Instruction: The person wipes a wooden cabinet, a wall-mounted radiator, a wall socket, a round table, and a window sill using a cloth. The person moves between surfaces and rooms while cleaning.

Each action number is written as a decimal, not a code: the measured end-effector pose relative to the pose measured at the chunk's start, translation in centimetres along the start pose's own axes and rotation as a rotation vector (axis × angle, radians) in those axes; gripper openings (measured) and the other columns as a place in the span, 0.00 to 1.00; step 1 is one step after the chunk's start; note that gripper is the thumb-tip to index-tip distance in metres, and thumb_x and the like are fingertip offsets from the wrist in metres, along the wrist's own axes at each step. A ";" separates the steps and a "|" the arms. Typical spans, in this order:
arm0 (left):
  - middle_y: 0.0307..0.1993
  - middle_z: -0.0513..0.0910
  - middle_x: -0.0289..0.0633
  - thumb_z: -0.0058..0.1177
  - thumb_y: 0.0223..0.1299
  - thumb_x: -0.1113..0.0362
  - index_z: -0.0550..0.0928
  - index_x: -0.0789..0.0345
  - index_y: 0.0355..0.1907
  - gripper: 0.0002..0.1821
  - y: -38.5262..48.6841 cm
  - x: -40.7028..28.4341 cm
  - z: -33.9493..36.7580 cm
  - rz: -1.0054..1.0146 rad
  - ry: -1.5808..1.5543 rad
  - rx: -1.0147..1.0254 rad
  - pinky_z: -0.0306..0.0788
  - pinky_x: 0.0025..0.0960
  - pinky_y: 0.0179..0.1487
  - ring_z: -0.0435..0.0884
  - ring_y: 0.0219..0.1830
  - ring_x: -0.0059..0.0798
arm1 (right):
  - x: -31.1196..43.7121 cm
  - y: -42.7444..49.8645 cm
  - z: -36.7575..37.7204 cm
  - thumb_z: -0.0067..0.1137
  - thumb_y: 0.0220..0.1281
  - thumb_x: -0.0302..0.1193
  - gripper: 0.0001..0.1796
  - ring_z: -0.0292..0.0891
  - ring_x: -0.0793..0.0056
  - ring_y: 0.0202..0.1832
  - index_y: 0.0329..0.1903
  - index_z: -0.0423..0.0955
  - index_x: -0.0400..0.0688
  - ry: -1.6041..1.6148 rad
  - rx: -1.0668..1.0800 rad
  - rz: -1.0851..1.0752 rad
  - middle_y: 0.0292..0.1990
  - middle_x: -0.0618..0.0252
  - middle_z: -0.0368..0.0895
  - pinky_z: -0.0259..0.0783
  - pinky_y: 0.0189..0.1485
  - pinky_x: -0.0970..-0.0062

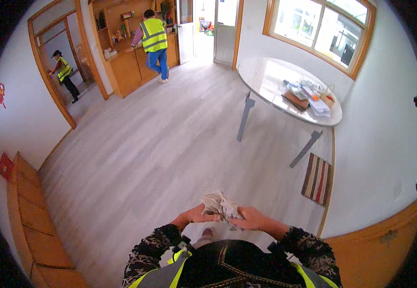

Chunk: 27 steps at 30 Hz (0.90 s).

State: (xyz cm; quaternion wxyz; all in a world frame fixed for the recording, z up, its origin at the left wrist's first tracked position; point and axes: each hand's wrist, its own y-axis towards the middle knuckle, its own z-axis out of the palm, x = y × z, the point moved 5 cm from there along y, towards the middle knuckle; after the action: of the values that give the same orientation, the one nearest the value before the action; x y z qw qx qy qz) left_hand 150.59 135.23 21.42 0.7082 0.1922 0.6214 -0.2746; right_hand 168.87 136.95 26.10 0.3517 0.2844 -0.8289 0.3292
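Note:
A crumpled, off-white cloth [218, 204] is bunched up in front of my body, above the floor. My left hand [202, 215] grips its left side, with the thumb pointing inward. On the other side my right hand [251, 219] holds the cloth, its fingers partly hidden in the folds. The two hands are close together with the cloth between them. Below them the tip of one shoe [207, 233] shows on the floor.
Grey wood-look floor [165, 144] stretches ahead. To the right stands an oval table [266, 77] bearing papers and bags, near a striped mat [316, 179]. A low wooden cabinet [37, 223] lines the left. Two people in yellow vests stand by a wooden wall unit [125, 68] and beyond a doorway.

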 end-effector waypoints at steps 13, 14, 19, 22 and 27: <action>0.37 0.83 0.41 0.49 0.68 0.53 0.79 0.68 0.49 0.19 8.2 -1.5 -8.2 0.068 0.392 -0.051 0.74 0.35 0.42 0.80 0.36 0.28 | -4.6 4.1 -6.5 0.49 0.64 0.40 0.16 0.76 0.50 0.43 0.46 0.75 0.44 -0.138 -0.074 -0.018 0.40 0.49 0.79 0.71 0.47 0.59; 0.37 0.83 0.41 0.49 0.68 0.53 0.79 0.68 0.48 0.19 9.0 -1.9 -8.7 0.059 0.373 -0.053 0.74 0.35 0.43 0.80 0.36 0.30 | -4.9 4.8 -7.7 0.48 0.64 0.41 0.16 0.75 0.48 0.42 0.45 0.75 0.44 -0.199 -0.088 -0.063 0.38 0.49 0.79 0.71 0.46 0.57; 0.37 0.83 0.44 0.48 0.68 0.53 0.79 0.69 0.46 0.20 15.3 -4.7 -10.2 -0.030 0.481 -0.106 0.74 0.35 0.43 0.80 0.38 0.31 | -7.6 7.3 -14.6 0.50 0.62 0.40 0.15 0.74 0.45 0.39 0.39 0.76 0.42 -0.300 -0.204 -0.356 0.34 0.48 0.78 0.71 0.44 0.53; 0.37 0.83 0.44 0.50 0.67 0.51 0.79 0.70 0.46 0.21 18.5 -4.7 -11.8 -0.100 0.451 -0.191 0.73 0.35 0.44 0.80 0.39 0.29 | -10.0 9.4 -17.4 0.51 0.62 0.40 0.14 0.75 0.46 0.39 0.37 0.76 0.42 -0.330 -0.145 -0.289 0.34 0.49 0.78 0.72 0.43 0.52; 0.39 0.83 0.42 0.52 0.65 0.46 0.79 0.70 0.46 0.25 23.1 0.1 -14.6 -0.390 0.562 -0.272 0.72 0.36 0.48 0.79 0.41 0.28 | -13.2 11.4 -20.7 0.54 0.62 0.39 0.13 0.74 0.47 0.39 0.36 0.75 0.41 -0.355 0.002 -0.432 0.35 0.51 0.78 0.70 0.41 0.54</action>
State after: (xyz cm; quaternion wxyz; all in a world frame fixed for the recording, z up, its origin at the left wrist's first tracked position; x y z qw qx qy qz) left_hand 153.76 162.11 17.51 0.4633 0.0422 0.8473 -0.2561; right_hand 176.87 162.61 23.03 0.2628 0.5082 -0.7972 0.1926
